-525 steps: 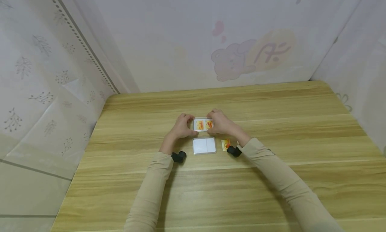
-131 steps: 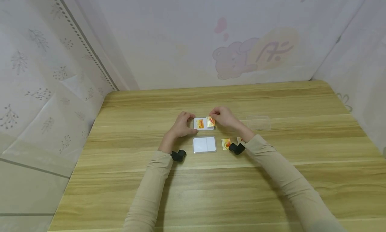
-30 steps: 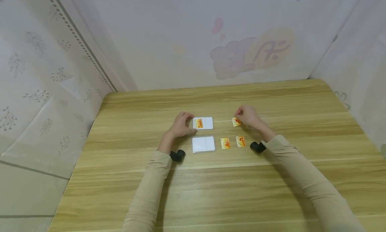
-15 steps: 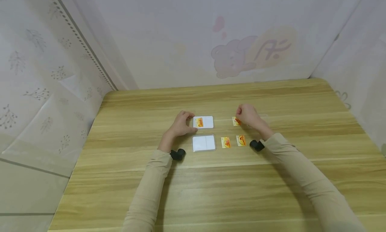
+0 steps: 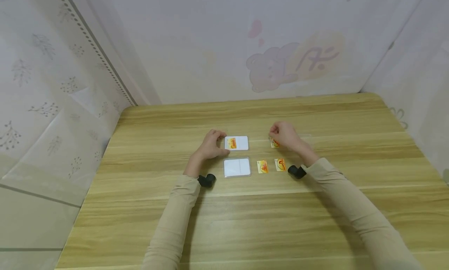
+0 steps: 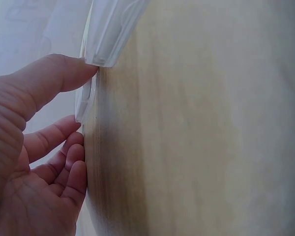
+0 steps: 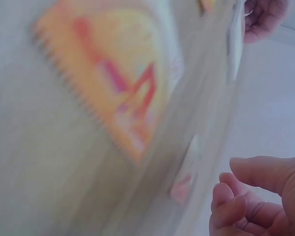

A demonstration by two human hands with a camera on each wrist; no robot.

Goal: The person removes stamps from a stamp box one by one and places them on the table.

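My left hand holds a white-backed stamp case at its left end, thumb at the near edge and fingers at the far edge. An orange stamp lies in its left half; the right half is bare white. In the left wrist view, thumb and index finger touch the clear case. My right hand hovers over a red-and-yellow stamp on the table, partly hidden by the fingers. The right wrist view shows thumb and fingers apart, holding nothing, with that stamp beyond them.
Nearer me lies a second clear case with a blank white insert. To its right are two yellow stamps, one left and one right. A transparent lid lies partly behind my right hand on the wooden table.
Earlier the case held two stamps under its lid. The lid went right, then my right hand lifted the right stamp out and laid it on the table. Its fingers have now let go.
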